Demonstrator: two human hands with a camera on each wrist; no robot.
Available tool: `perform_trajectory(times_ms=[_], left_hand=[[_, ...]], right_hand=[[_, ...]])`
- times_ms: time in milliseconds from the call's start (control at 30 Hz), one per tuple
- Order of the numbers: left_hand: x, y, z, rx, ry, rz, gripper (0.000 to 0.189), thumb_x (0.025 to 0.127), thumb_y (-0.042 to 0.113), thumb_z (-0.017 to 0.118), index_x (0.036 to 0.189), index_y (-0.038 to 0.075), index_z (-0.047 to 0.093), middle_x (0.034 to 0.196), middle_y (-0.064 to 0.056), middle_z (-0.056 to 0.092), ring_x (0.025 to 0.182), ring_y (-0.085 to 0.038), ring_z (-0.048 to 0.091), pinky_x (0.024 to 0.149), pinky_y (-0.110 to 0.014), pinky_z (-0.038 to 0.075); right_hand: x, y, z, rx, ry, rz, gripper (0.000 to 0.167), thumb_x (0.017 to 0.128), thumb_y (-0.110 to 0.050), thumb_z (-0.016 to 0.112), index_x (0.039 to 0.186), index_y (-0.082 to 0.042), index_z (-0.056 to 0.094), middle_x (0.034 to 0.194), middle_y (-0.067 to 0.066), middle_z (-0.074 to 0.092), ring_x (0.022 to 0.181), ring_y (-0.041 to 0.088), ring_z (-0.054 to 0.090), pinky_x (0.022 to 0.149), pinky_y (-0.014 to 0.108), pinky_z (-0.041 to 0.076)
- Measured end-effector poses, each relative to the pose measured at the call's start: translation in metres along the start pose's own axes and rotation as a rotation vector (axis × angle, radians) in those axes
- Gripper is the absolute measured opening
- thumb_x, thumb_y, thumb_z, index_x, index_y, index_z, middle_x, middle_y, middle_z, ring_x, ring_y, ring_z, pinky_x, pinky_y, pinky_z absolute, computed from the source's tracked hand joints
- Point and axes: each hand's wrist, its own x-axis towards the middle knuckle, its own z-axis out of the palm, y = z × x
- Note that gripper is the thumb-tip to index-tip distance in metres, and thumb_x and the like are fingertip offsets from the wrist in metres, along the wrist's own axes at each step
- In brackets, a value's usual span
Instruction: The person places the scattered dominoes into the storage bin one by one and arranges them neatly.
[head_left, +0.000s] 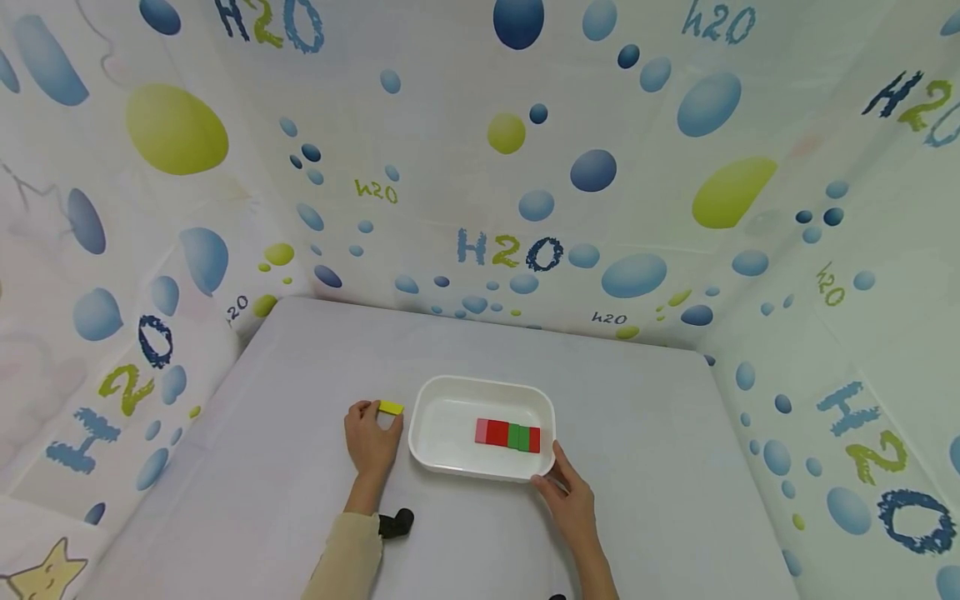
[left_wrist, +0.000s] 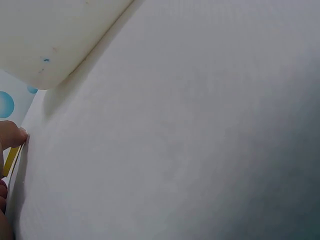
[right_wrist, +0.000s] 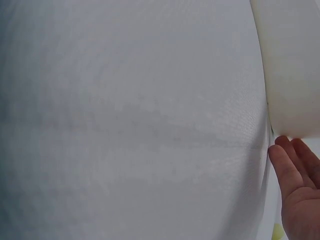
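Item: yellow block (head_left: 391, 407), flat, small. Location: on the white desk (head_left: 300, 467), just left of the white tray (head_left: 450, 462). Held by the left hand (head_left: 371, 437), its fingertips curled and pinching the block at the hand's far edge.

Item: row of pink, red and green blocks (head_left: 507, 434), laid end to end inside the tray.

Right hand (head_left: 572, 496): fingers straight, touching the tray's near right corner, probably to steady it; grip holds nothing.
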Motion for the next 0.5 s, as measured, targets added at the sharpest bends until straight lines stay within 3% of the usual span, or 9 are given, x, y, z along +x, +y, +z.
perform_trajectory(times_ms=[333,500], left_hand=[[-0.0011,0.0016,-0.0027,-0.084,0.069,-0.047,0.051,0.080,0.006,0.073,0.127,-0.007,0.059,0.121,-0.026,0.057,0.115,-0.043,0.054,0.099,-0.055,0.043],[-0.0008,0.0016,-0.0037,-0.162,0.104,-0.073,0.051,0.080,-0.004,0.069,0.129,-0.010,0.056,0.116,-0.026,0.055,0.100,-0.039,0.059,0.089,-0.049,0.049]], right_hand=[[-0.0002,-0.0031,-0.0008,0.019,0.004,-0.007,0.070,0.084,-0.005,0.074,0.146,-0.003,0.042,0.143,0.023,0.050,0.117,0.041,0.059,0.090,0.033,0.053],[-0.0007,-0.0032,-0.0004,0.022,0.005,0.001,0.070,0.083,-0.004,0.074,0.146,-0.002,0.043,0.143,0.024,0.050,0.116,0.041,0.059,0.090,0.032,0.053]])
